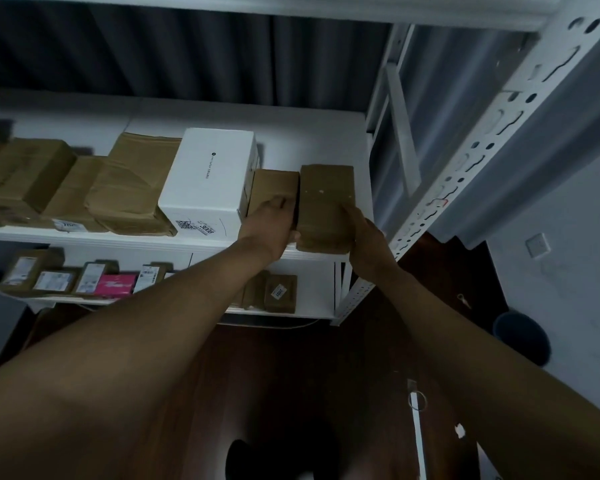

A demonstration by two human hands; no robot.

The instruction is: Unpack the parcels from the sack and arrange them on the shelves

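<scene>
Step in hand: a person is seating a brown parcel [326, 207] at the right end of the upper shelf [101, 237], seemingly the placing stage of the unpacking job.
Parcel position: it is sitting on the shelf at about 1 o'clock from frame centre, its near end slightly overhanging the front edge, just beside a smaller brown parcel [272, 188] at its 9 o'clock.
Left hand [274, 225]: it is reaching forward with the arm fully extended, fingers loosely curled and lying over the smaller parcel while the thumb side is pressing the held parcel's left face.
Right hand [366, 237]: it is cupping the parcel's near right corner, fingers wrapped over its right side; how hard it is gripping cannot be told.
Neighbours: a white box [208, 181] is standing at 9 o'clock of the smaller parcel, with more brown parcels running on toward 9 o'clock.
Lower shelf [319, 315]: it is carrying labelled packets, a pink one among them.
Sack: not in view.
Next move, as judged: pushing the parcel back toward 12 o'clock until flush, then letting both hands go.
</scene>
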